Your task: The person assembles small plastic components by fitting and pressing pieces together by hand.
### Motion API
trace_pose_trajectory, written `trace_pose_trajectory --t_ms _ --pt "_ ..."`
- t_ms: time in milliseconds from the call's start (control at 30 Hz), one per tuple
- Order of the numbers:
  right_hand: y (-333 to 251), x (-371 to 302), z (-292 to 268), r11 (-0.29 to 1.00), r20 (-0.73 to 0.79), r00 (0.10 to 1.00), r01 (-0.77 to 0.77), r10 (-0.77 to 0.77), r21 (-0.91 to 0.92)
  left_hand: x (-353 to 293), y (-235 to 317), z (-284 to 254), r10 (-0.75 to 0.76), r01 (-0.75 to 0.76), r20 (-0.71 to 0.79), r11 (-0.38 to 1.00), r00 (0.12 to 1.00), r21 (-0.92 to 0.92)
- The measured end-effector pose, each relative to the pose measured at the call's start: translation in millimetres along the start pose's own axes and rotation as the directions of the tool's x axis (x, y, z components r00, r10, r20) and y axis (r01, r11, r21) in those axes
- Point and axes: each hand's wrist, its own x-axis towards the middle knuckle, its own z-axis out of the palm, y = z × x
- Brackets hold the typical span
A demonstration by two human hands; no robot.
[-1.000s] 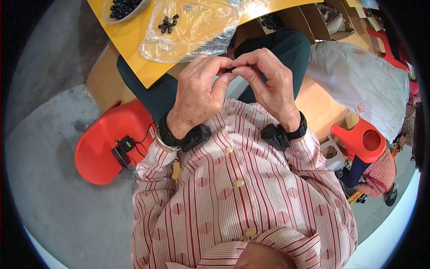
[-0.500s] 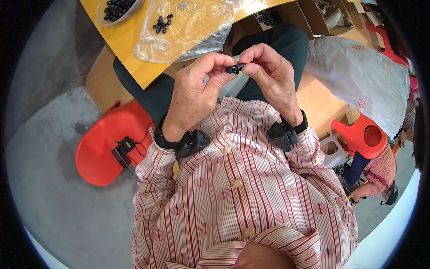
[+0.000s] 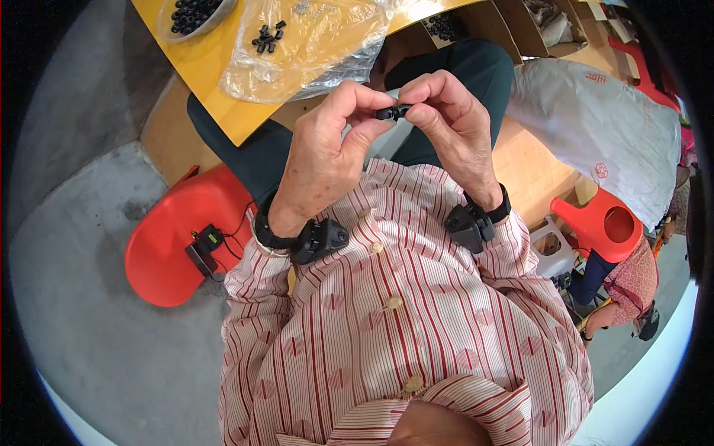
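Note:
Above my lap, both hands are raised with their fingertips almost meeting. My left hand (image 3: 327, 152) pinches a small black cylindrical plastic piece (image 3: 385, 114) between thumb and forefinger. Another small black piece (image 3: 404, 109) is pinched the same way in my right hand (image 3: 452, 126). The two pieces lie end to end and seem to touch; whether they are joined I cannot tell. Beyond my left hand, several similar black pieces (image 3: 265, 39) lie on a clear plastic bag (image 3: 320, 44) on the yellow table (image 3: 245, 123).
A bowl (image 3: 216, 27) of black pieces stands at the table's far left. Cardboard boxes (image 3: 513, 33) are at the far right, one with small black parts. A white sack (image 3: 595, 126) and red stool (image 3: 613, 223) stand right, a red chair (image 3: 160, 253) left. Another person (image 3: 628, 286) is at right.
The piece in my right hand has turned slightly and shows more of its side beside the left one. Both hands have barely shifted.

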Motion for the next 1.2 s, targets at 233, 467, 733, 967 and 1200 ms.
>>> trace_pose_trajectory --t_ms 233,467,733,967,1200 --pt "-3.7 -2.3 1.3 0.996 0.001 0.999 -0.047 0.048 0.073 -1.2 -0.1 -1.4 0.01 -0.01 0.011 1.0 1.0 -0.015" --pt "-2.6 -4.8 -0.7 0.999 0.01 1.0 -0.025 0.025 0.041 -1.2 -1.4 0.7 0.017 -0.017 -0.008 0.998 1.0 -0.053" --pt "-10.4 -5.2 0.3 0.98 -0.039 0.996 0.066 -0.074 -0.187 -0.9 -2.7 1.9 0.041 -0.042 -0.027 0.998 0.999 -0.044" --pt "-12.3 -2.9 -3.6 0.817 0.022 0.963 0.241 -0.27 -0.524 -0.8 -2.6 1.9 0.057 -0.057 -0.027 0.998 0.998 -0.023" --pt "-12.2 2.2 -4.4 0.678 0.132 0.91 0.384 -0.393 -0.626 0.0 -0.1 -0.4 0.104 -0.102 -0.011 0.988 0.995 0.116"
